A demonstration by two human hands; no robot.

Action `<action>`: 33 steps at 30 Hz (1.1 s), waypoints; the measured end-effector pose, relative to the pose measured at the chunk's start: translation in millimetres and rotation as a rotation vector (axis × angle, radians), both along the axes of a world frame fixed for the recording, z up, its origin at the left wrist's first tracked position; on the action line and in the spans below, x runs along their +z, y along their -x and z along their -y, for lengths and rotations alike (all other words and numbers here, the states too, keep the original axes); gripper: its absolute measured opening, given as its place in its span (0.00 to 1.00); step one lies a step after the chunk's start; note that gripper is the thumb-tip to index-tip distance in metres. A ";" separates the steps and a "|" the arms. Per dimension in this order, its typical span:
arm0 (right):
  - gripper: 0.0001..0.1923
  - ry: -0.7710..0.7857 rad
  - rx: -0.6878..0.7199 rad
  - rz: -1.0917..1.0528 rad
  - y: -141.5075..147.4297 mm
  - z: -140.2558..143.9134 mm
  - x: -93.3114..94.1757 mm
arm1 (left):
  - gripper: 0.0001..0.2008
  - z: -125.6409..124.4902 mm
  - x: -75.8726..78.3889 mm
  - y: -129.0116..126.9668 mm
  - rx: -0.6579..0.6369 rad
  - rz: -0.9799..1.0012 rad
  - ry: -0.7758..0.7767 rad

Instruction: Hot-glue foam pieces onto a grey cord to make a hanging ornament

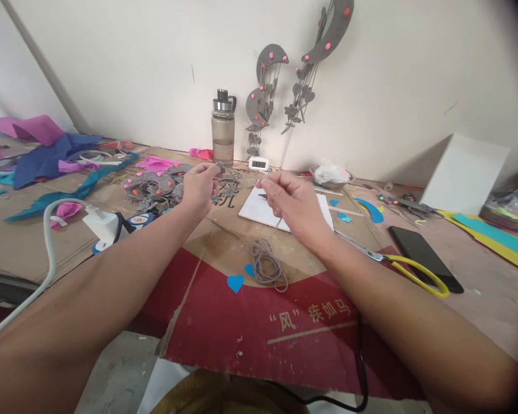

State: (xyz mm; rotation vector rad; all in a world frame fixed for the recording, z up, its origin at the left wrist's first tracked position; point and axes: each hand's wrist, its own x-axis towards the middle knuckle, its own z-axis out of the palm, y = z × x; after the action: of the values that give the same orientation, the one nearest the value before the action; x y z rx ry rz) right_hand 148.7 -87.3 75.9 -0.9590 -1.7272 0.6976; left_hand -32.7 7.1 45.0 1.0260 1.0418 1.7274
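My left hand (201, 185) pinches a small grey felt piece (220, 167) between thumb and fingertips, above a heap of grey felt shapes with pink dots (155, 187). My right hand (291, 204) has its fingers curled over a white sheet (259, 211) and grips a thin grey string that runs down from it. Below the hands, a loose coil of that grey string (265, 265) lies on the cardboard, beside two blue felt hearts (235, 282).
Yellow-handled scissors (408, 270) and a black phone (423, 257) lie to the right. A water bottle (223, 127) and small digital timer (258, 164) stand by the wall under grey hanging crescents (270, 80). Coloured felt scraps (47, 155), a white charger and cable (103, 224) lie left.
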 end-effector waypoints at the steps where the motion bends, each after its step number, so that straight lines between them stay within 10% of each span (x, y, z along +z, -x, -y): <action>1: 0.16 0.013 0.026 -0.026 -2.4 2.2 7.5 | 0.05 -0.5 -0.5 0.3 -0.009 0.016 0.011; 8: 0.17 0.064 0.354 0.419 -8.4 3.6 14.8 | 0.06 12.8 -0.8 -17.5 -0.154 -0.072 -0.111; 15: 0.14 -0.025 -0.100 0.346 -8.0 -18.8 -15.4 | 0.08 28.4 1.5 -31.4 -0.296 -0.137 -0.187; 23: 0.11 -0.075 -0.126 0.121 -1.5 -17.1 -24.8 | 0.10 33.1 -1.6 -36.8 -0.345 -0.148 -0.133; 30: 0.23 -0.071 -0.264 0.309 -15.2 -29.4 -27.4 | 0.08 27.2 -1.8 -32.6 -0.288 -0.137 -0.182; 33: 0.14 -0.102 -0.424 0.335 -32.8 -42.2 -23.2 | 0.09 22.9 -3.0 -29.8 -0.272 -0.083 -0.136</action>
State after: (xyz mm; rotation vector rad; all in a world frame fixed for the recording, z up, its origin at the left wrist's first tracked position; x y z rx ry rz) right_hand 181.5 -45.1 52.7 -1.3733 -1.7402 0.1777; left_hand -2.9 -15.8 42.0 1.2729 0.8011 1.5593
